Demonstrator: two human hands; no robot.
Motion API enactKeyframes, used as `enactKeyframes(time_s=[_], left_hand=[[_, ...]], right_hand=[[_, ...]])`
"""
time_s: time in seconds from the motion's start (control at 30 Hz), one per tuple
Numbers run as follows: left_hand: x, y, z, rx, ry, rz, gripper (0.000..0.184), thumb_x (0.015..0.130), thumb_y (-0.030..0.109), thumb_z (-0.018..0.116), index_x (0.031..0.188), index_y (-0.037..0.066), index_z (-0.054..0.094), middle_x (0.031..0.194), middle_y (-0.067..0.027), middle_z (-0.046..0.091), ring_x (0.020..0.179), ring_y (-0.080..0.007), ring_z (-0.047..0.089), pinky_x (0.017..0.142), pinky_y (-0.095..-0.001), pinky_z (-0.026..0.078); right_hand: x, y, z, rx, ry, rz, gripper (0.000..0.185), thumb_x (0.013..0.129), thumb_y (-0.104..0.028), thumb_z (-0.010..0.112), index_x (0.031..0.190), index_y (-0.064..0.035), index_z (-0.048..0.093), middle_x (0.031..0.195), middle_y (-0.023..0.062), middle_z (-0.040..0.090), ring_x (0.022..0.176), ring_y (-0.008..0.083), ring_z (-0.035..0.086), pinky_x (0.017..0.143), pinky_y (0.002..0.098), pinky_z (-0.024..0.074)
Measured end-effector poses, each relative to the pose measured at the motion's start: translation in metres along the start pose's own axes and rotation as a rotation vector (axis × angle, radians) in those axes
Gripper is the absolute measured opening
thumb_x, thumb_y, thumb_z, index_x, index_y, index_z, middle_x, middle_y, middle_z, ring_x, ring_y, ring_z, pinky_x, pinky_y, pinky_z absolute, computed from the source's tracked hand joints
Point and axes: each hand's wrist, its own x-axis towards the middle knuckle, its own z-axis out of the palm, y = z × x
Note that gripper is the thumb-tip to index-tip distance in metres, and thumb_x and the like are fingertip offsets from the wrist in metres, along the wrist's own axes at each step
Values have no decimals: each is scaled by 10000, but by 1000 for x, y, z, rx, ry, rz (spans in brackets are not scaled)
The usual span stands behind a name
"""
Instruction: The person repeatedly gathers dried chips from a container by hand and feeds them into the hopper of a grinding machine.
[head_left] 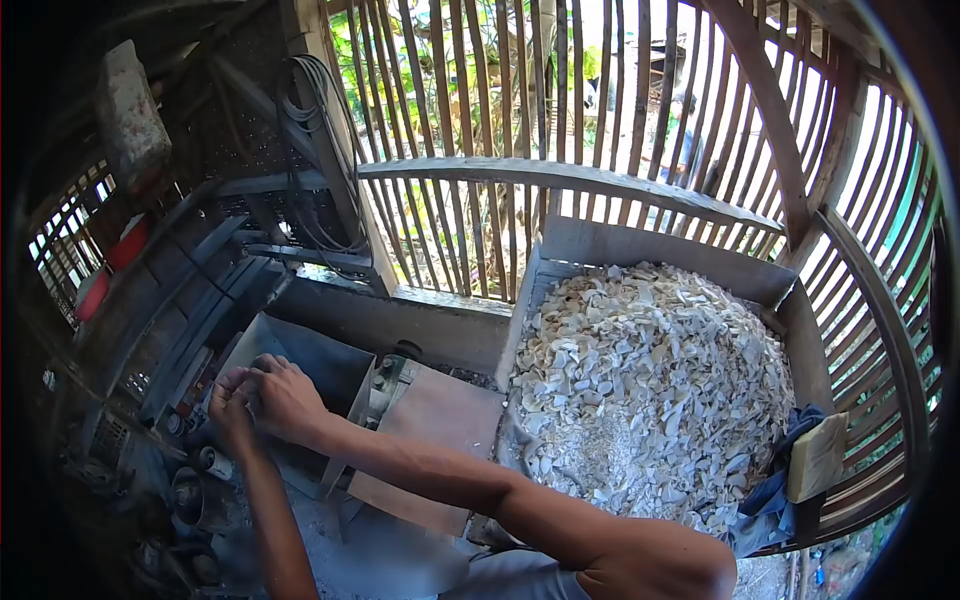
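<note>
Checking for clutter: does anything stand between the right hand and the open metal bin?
Nothing visible does: the right hand appears over the open metal bin, with the left hand beside it. Its exact height is unclear.

Daylight glares through the slats (547, 60); the corners darken.

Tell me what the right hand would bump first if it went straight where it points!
Probably the left hand: the right hand points toward it, and they look close. Depth is unclear; they may be touching.
</note>
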Motion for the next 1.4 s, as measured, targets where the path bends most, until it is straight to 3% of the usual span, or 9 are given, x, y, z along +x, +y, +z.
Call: enactKeyframes(time_s=[0.23, 0.37, 0.5, 0.63, 0.83, 1.0, 1.2, 1.37, 1.4], left_hand=[[-1, -2, 1, 36, -59, 80, 313, 883, -20, 521, 1156, -47, 671, 1120, -134, 691, 1044, -195, 664, 933, -318, 515], [-29, 43, 18, 145, -81, 45, 337, 922, -48, 463, 1182, -39, 677, 1147, -152, 699, 1057, -226, 681, 968, -324, 510], [-42, 57, 19, 325, -192, 166, 369, 951, -79, 415, 1213, -32, 671, 1224, -149, 683, 1104, -254, 675, 997, -336, 507], [-57, 66, 24, 308, -253, 129, 393, 948, -92, 405, 1240, -28, 659, 1348, -170, 614, 1230, -266, 616, 1050, -379, 491], [-102, 101, 42, 476, -240, 719, 341, 990, 5, 431, 1258, -17, 641, 1487, -251, 468, 1366, -341, 497, 1107, -481, 437], [-181, 129, 100, -41, -413, 646, 298, 964, 74, 528, 1214, 4, 673, 1439, -344, 472, 1355, -349, 510, 1097, -478, 434], [-241, 47, 221, -48, -857, 267, 372, 880, 85, 647, 1227, -49, 645, 1330, -267, 602, 1256, -403, 576, 1057, -413, 452], [-285, -58, 290, 241, -956, 122, 694, 894, 266, 683, 1473, -14, 421, 1449, -275, 488, 1369, -414, 451, 1139, -443, 373], [-291, -71, 296, 290, -955, 150, 739, 897, 307, 679, 1497, -3, 380, 1474, -276, 457, 1383, -418, 429, 1145, -444, 366]], right_hand=[[-7, -6, -53, 80, 234, -122, 252, 775, -62, 652, 1026, -74, 675, 1172, 136, 632, 1138, 356, 576, 990, 448, 445], [-48, 25, -134, 51, 362, 54, 222, 838, -123, 711, 1054, -72, 712, 1186, 139, 670, 1053, 328, 648, 950, 424, 492], [-124, 113, -209, -412, 455, 301, 263, 863, -269, 731, 1048, -83, 713, 1060, 129, 699, 1020, 334, 648, 928, 437, 474], [-190, 189, -284, -950, 354, 590, 456, 850, -451, 723, 1120, -84, 696, 1192, 149, 653, 1213, 350, 540, 1051, 501, 350], [-193, 230, -368, -1179, 17, 768, 677, 863, -615, 642, 1278, -80, 642, 1371, 200, 567, 1410, 388, 381, 1142, 516, 283], [-183, 257, -357, -1188, -290, 851, 775, 864, -734, 528, 1382, -162, 595, 1508, 204, 445, 1472, 413, 283, 1194, 580, 196], [-203, 255, -340, -1259, -433, 843, 766, 842, -740, 505, 1343, -174, 633, 1549, 166, 397, 1452, 376, 313, 1168, 660, 165], [-236, 232, -333, -1300, -507, 757, 687, 849, -668, 528, 1271, -150, 685, 1532, 148, 422, 1435, 348, 343, 1144, 641, 212], [-246, 211, -331, -1332, -529, 636, 637, 841, -656, 536, 1169, -150, 742, 1427, 134, 525, 1364, 346, 421, 1109, 605, 261]])
